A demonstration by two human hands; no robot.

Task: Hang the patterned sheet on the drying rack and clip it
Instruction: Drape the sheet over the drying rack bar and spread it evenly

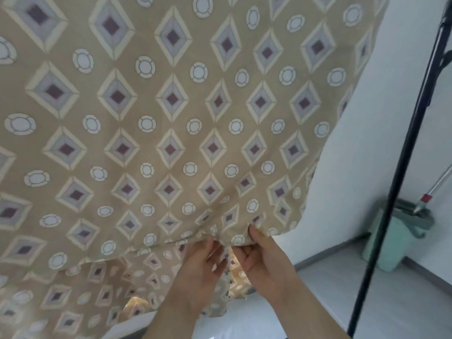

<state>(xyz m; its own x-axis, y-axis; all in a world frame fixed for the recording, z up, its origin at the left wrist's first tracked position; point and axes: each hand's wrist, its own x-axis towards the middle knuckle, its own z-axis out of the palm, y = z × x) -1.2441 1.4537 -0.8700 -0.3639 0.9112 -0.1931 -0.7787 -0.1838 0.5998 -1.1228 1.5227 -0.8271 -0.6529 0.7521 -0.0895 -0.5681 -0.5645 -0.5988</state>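
The patterned sheet (171,118), beige with cream diamonds and white circles, hangs spread across most of the view. Its lower hem runs from the lower left up to the right. My right hand (261,260) pinches the hem near its bottom right corner, thumb on the front of the cloth. My left hand (200,272) sits just left of it, fingers curled under the same hem and touching the fabric. A second layer of the sheet (102,289) hangs behind and below the hem. The rack's bar and any clips are hidden by the cloth.
A black pole (401,152) slants from the top right down to the floor at the right. Behind it stand a pale green bin (389,243) and a mop handle with a red band (426,198) against the white wall. Grey floor lies below.
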